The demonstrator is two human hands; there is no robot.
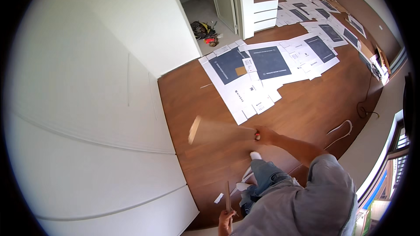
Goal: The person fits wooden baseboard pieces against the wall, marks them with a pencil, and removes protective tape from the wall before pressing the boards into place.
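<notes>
My right hand (263, 134) is closed around the narrow end of a long tool smeared by motion (223, 132). The blur fans out leftward over the wood floor to a pale tan far end (194, 130). A bit of red shows at the grip; the tool's kind cannot be made out. Low in the view, my left hand (225, 219) is wrapped around a narrow brown strip (228, 196) that points up and away from me. A small white scrap (218, 198) lies on the floor beside that strip.
White and dark cardboard sheets (302, 54) cover the floor ahead. Tall white panels (87, 126) line my left. A white drawer unit (265, 12) stands past the doorway, where a tool pile (203, 31) lies. Cables (361, 109) and a white curved strip (343, 129) lie right.
</notes>
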